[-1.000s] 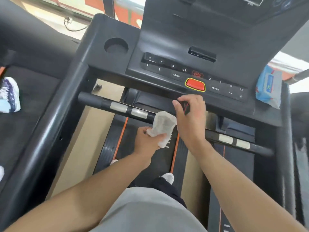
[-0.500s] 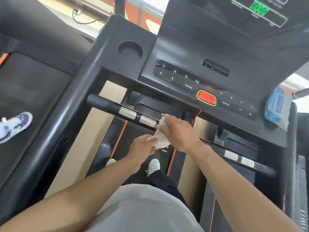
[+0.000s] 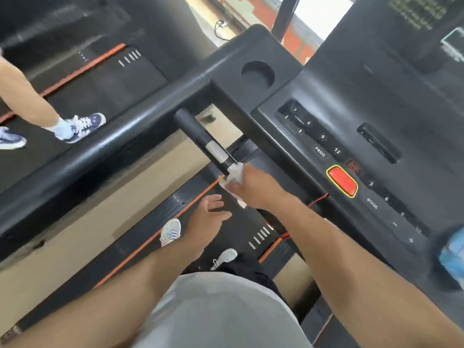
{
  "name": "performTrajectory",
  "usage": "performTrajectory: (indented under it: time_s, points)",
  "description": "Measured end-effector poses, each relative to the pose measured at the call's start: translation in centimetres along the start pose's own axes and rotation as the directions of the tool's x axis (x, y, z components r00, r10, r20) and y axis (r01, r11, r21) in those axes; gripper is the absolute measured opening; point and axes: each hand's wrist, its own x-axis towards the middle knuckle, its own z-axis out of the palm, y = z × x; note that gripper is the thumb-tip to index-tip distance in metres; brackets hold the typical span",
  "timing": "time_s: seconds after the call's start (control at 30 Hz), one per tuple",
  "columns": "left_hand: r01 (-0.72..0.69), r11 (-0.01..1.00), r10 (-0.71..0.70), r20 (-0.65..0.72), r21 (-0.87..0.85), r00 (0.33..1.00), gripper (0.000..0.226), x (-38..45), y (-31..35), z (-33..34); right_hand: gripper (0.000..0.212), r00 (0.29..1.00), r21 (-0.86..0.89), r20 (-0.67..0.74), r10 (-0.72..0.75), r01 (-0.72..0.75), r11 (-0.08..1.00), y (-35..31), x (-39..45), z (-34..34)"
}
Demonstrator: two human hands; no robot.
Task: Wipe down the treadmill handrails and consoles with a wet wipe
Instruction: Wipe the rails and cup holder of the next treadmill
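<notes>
My treadmill console point(image 3: 339, 101) is the carrier: round cup holder point(image 3: 257, 74) sunk in its top far-left of the red stop button point(image 3: 342, 181), a blurred blue wipes pack point(image 3: 453, 254) sitting on its ledge right of that button. Below the button, my white shoes point(image 3: 170, 231) stand on the black belt point(image 3: 190, 197).

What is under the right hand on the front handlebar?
The right hand grips a white wet wipe wrapped around the handlebar. One silver sensor strip shows just beyond the wipe; the bar beneath the hand and wipe is covered. The left hand hangs free below.
</notes>
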Motion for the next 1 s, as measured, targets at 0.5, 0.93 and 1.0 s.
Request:
performTrajectory:
  time_s: [0.5, 0.93, 1.0]
  points:
    - [-0.068, 0.97, 0.013, -0.229, -0.234, 0.973, 0.023, -3.2, -4.0, 4.7, 0.032, 0.961, 0.13, 0.271, -0.046, 0.011, 0.991, 5.6, -4.6, -1.1]
    - [-0.103, 0.972, 0.044, -0.268, -0.21, 0.963, 0.022, -2.8, -2.5, 3.8, 0.044, 0.969, 0.209, 0.054, -0.239, 0.223, 0.952, 0.1, 2.8, -0.3]
    - [-0.119, 0.97, 0.056, -0.282, -0.211, 0.958, 0.021, -2.5, -1.7, 2.7, 0.04, 0.961, 0.431, 0.181, -0.21, 0.115, 0.895, 0.3, 3.6, -1.4]
